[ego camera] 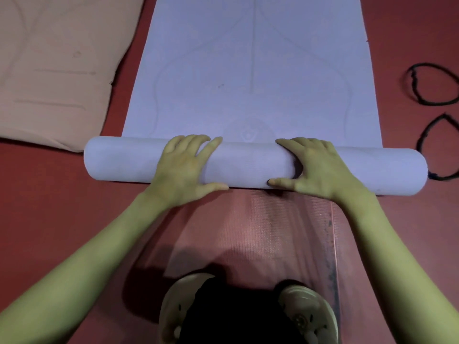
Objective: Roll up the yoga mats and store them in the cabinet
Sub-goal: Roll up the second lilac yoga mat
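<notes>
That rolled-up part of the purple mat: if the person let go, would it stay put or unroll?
The roll would probably loosen, since both the left hand and right hand press it flat-fingered and nothing ties it. Being round, it likely rolls easily. The flat part looks thin and floppy.

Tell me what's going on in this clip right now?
A person is rolling up a lavender yoga mat on a red floor. The left hand and right hand both press on the rolled part, fingers spread flat over its top. Only the near end is rolled; most of the mat lies flat ahead. A tan mat lies unrolled to the left, and black cord loops lie to the right.
</notes>
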Motion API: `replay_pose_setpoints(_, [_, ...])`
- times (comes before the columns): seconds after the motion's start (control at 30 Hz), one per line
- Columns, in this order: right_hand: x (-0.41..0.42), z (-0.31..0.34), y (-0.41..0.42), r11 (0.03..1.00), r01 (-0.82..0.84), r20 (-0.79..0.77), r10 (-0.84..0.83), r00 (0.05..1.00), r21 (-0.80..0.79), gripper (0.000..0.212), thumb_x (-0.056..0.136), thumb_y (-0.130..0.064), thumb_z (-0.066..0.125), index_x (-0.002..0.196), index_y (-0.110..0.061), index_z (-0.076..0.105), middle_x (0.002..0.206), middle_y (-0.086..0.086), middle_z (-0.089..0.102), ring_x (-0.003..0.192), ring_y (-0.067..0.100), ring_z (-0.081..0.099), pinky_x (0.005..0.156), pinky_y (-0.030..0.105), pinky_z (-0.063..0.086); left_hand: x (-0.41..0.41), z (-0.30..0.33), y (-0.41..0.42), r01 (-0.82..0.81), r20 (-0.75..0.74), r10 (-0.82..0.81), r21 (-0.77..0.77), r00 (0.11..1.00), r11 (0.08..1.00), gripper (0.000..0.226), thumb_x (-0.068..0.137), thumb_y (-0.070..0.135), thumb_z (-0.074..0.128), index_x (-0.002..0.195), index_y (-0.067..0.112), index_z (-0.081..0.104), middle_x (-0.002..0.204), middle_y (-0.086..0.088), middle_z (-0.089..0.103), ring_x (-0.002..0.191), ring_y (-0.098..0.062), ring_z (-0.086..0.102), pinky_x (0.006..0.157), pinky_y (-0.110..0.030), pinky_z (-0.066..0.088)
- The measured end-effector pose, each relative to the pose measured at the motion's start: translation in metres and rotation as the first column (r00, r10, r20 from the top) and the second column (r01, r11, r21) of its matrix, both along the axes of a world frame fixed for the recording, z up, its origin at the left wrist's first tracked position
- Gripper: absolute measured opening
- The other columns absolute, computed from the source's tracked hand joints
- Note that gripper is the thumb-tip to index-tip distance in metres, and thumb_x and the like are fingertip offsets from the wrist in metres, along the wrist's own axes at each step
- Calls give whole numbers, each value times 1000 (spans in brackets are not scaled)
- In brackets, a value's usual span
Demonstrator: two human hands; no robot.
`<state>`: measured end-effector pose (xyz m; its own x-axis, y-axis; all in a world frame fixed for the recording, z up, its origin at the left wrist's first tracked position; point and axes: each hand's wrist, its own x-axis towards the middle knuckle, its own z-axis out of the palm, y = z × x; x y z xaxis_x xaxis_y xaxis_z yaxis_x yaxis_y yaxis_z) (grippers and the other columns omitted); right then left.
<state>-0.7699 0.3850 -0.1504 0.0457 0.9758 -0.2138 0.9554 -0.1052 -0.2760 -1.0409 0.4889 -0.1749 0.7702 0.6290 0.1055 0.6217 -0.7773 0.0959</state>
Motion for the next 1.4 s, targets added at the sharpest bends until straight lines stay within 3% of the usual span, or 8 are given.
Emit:
replay_pose_setpoints(0.17, [-17, -19, -25, 955, 99, -9, -101, 995, 279, 68, 95, -56, 29, 148, -15, 37, 151, 16, 37, 141, 35, 30, 118, 48, 14, 16, 14, 33, -58, -117, 38, -172, 992, 983, 100, 63, 86, 35, 142, 26, 42, 128, 0, 56, 117, -24, 53, 99, -38, 35])
replay_pose_setpoints(0.3, [-13, -28, -9, 927, 137, 39, -161, 986, 348, 56, 101, -44, 22, 144, -17, 45, 143, 12, 47, 134, 33, 39, 114, 44, 17, 19, 14, 41, -53, -72, 39, -205, 997, 977, 97, 67, 84, 34, 142, 23, 42, 133, -2, 52, 122, -23, 48, 106, -40, 30])
replay_pose_setpoints(0.43, [-3, -27, 20, 930, 140, 150, -201, 968, 339, 57, 99, -46, 20, 134, -18, 56, 126, 8, 61, 116, 32, 52, 103, 42, 28, 10, 0, 22, -115, 59, 119, -62, 991, 991, 82, 82, 72, 38, 145, 20, 40, 143, -12, 43, 134, -27, 39, 115, -52, 18])
replay_pose_setpoints(0.53, [2, -25, 34, 942, 145, 178, -205, 962, 302, 62, 97, -48, 15, 130, -19, 59, 121, 7, 64, 112, 33, 55, 100, 42, 30, 10, -7, 18, -170, 65, 170, -5, 983, 985, 67, 92, 63, 31, 148, 27, 34, 148, -11, 39, 138, -26, 34, 118, -51, 10])
replay_pose_setpoints(0.83, [-1, -21, 14, 957, 102, 144, -145, 979, 270, 67, 97, -47, 17, 150, -8, 31, 154, 18, 31, 143, 38, 25, 116, 51, 12, 30, 6, 60, -246, -79, 240, -86, 968, 965, 75, 85, 71, 10, 144, 35, 38, 141, -4, 49, 133, -22, 40, 115, -46, 16])
replay_pose_setpoints(1.03, [19, -21, 45, 961, 114, 130, -150, 980, 251, 72, 94, -51, 12, 147, -9, 38, 147, 14, 43, 137, 34, 35, 113, 47, 16, 30, 8, 51, -227, -41, 224, -95, 974, 969, 72, 90, 63, 14, 150, 28, 27, 156, -5, 28, 145, -24, 20, 116, -55, 3])
replay_pose_setpoints(1.17, [22, -18, 63, 959, 134, 146, -174, 974, 251, 80, 89, -54, 6, 144, -10, 43, 144, 11, 48, 136, 31, 37, 111, 44, 18, 29, -2, 46, -227, 11, 228, -48, 974, 973, 60, 96, 53, 16, 151, 32, 22, 158, 2, 24, 147, -19, 15, 118, -49, 0])
replay_pose_setpoints(1.4, [14, -24, 39, 949, 91, 157, -144, 977, 303, 72, 93, -46, 21, 151, -3, 27, 156, 17, 28, 145, 36, 21, 116, 52, 11, 41, 3, 79, -237, -10, 237, -73, 971, 969, 56, 97, 52, 16, 149, 36, 27, 155, 1, 32, 145, -19, 22, 117, -48, 5])
